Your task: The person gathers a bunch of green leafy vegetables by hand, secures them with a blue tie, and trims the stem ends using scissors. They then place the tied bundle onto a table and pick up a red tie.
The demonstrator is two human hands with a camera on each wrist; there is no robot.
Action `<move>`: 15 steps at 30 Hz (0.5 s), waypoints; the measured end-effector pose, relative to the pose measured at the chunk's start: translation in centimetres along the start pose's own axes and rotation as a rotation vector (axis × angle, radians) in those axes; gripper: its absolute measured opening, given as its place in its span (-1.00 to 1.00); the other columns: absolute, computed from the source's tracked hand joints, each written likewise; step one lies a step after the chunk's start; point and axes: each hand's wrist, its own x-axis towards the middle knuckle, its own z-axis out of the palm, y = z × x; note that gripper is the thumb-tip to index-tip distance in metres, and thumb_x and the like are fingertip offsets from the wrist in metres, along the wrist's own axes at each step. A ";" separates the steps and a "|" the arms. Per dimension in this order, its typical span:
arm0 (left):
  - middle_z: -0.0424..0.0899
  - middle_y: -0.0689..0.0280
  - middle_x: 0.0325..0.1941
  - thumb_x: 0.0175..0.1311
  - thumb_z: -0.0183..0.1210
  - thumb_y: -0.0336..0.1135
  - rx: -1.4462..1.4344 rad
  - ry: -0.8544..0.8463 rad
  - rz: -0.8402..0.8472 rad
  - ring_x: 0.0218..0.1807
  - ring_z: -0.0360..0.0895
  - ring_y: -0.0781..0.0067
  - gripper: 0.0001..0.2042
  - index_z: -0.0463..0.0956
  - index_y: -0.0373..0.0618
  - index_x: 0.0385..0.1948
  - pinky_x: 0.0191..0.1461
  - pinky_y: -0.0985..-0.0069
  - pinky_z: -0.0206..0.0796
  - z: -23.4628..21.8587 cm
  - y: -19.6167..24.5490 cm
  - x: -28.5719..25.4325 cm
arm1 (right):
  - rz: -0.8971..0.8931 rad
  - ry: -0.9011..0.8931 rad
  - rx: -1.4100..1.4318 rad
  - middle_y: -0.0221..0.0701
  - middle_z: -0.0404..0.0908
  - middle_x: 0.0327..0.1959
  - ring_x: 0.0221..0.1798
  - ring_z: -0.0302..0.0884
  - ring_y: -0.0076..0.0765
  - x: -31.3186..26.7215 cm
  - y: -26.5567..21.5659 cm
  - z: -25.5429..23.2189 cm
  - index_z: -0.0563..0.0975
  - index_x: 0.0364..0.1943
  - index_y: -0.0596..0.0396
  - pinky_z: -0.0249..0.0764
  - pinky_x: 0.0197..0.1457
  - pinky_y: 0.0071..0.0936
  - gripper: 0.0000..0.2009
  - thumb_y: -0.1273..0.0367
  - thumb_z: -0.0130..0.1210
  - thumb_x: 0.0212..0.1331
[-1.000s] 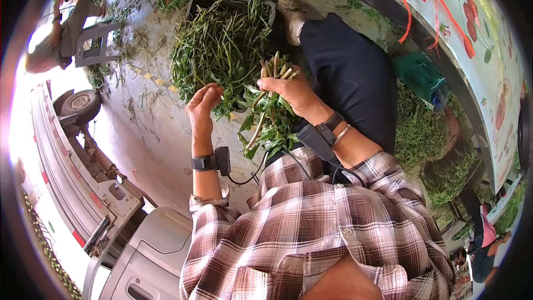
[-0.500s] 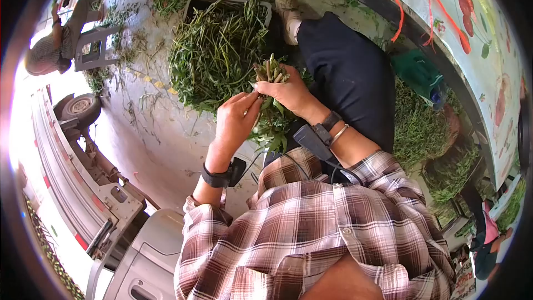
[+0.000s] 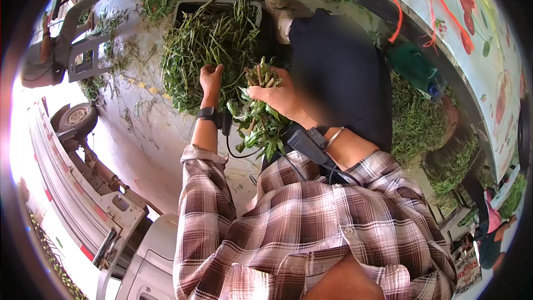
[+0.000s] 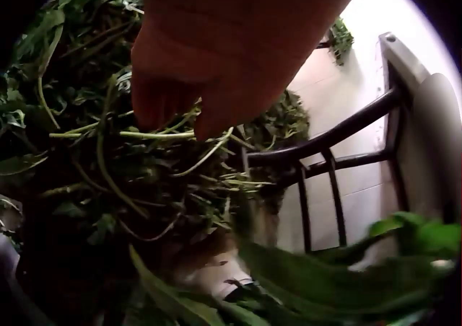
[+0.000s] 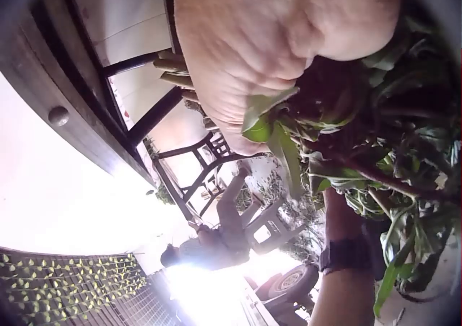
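My left hand (image 3: 211,82) is over the near part of a heap of leafy green stems (image 3: 202,41) in a dark crate (image 3: 259,15). In the left wrist view the fingers of this hand (image 4: 209,59) point down and pinch a thin pale stem (image 4: 137,135) on the heap. To the right, my right hand (image 3: 283,97) grips a bunch of greens (image 3: 261,125), cut ends up and leaves hanging below. In the right wrist view the bunch (image 5: 404,153) hangs beside the palm of my right hand (image 5: 267,52), whose fingertips are hidden.
Greens lie behind the crate and in piles (image 3: 416,125) at the right, below a table with a printed cloth (image 3: 438,0). A person (image 3: 44,64) is near a grey stool (image 3: 89,58) at the far left. A vehicle (image 3: 72,189) stands at the left.
My left hand first moved to the bunch beside my right hand, then away from it, up and left onto the heap. My right hand still grips the bunch, slightly further left.
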 end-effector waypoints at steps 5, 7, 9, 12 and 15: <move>0.60 0.12 -0.29 -0.07 0.39 -0.18 0.213 0.110 -0.034 -0.18 0.56 0.09 -0.54 0.40 -0.26 -0.23 -0.02 0.28 0.36 0.0 3.8 -1.3 | -0.006 0.002 -0.001 -0.66 0.53 -0.46 -0.38 0.37 -0.73 -0.1 -0.1 0.1 0.56 -0.37 0.10 0.37 -0.29 -0.59 -0.93 0.48 0.20 0.06; 0.60 0.12 -0.29 -0.06 0.38 -0.19 0.140 0.130 -0.013 -0.18 0.56 0.10 -0.55 0.39 -0.25 -0.22 -0.04 0.28 0.36 -0.2 3.5 -1.3 | -0.005 -0.001 0.005 -0.66 0.52 -0.47 -0.39 0.36 -0.74 -0.1 -0.3 0.2 0.55 -0.38 0.10 0.36 -0.30 -0.60 -0.93 0.48 0.21 0.05; 0.59 0.13 -0.30 -0.06 0.38 -0.21 0.068 0.149 0.010 -0.18 0.56 0.11 -0.56 0.39 -0.25 -0.22 -0.06 0.28 0.37 -0.5 3.5 -1.9 | -0.005 -0.001 0.012 -0.67 0.52 -0.47 -0.40 0.35 -0.74 0.0 -0.2 0.2 0.55 -0.38 0.09 0.36 -0.31 -0.60 -0.93 0.48 0.21 0.05; 0.58 0.13 -0.28 0.02 0.31 -0.26 0.135 0.207 0.171 -0.18 0.57 0.11 -0.66 0.43 -0.20 -0.23 -0.10 0.30 0.38 -1.2 3.1 -3.9 | -0.009 0.007 0.019 -0.67 0.51 -0.47 -0.40 0.36 -0.74 0.0 -0.1 0.2 0.55 -0.39 0.08 0.36 -0.31 -0.61 -0.93 0.48 0.21 0.04; 0.57 0.17 -0.22 0.08 0.21 -0.29 0.353 -0.259 0.462 -0.14 0.55 0.07 -0.76 0.53 -0.05 -0.20 -0.12 0.28 0.41 -1.1 -0.2 -5.1 | -0.018 -0.017 0.055 -0.66 0.52 -0.46 -0.39 0.38 -0.73 0.0 -0.1 0.3 0.55 -0.38 0.08 0.37 -0.31 -0.61 -0.92 0.49 0.21 0.04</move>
